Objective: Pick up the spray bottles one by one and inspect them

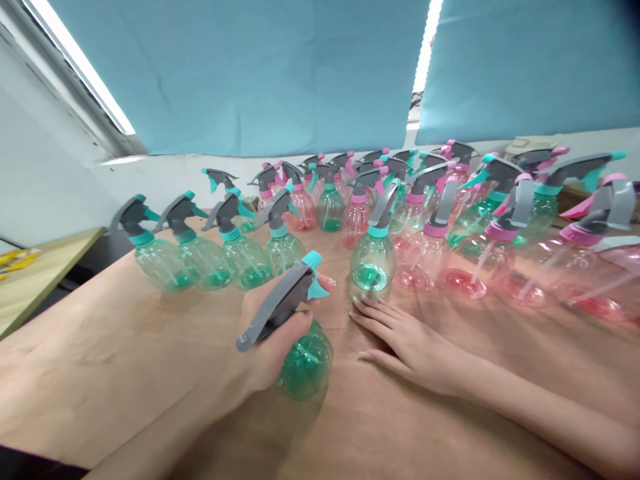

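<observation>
Bare tabletop point(125, 360) is stretching left of the left hand point(270, 357). A narrow gap is running between its spray bottle point(307, 363) and the right hand point(407, 340). Green bottles point(243, 259) at left and pink bottles point(475, 263) at right are blocking the rear.

The green spray bottle point(307, 368) I held in my left hand point(267, 360) had a round translucent body and a grey head, its teal nozzle directed forward and right. A second green bottle point(373, 257), teal-collared, stood upright just beyond my right hand point(413, 343).
</observation>
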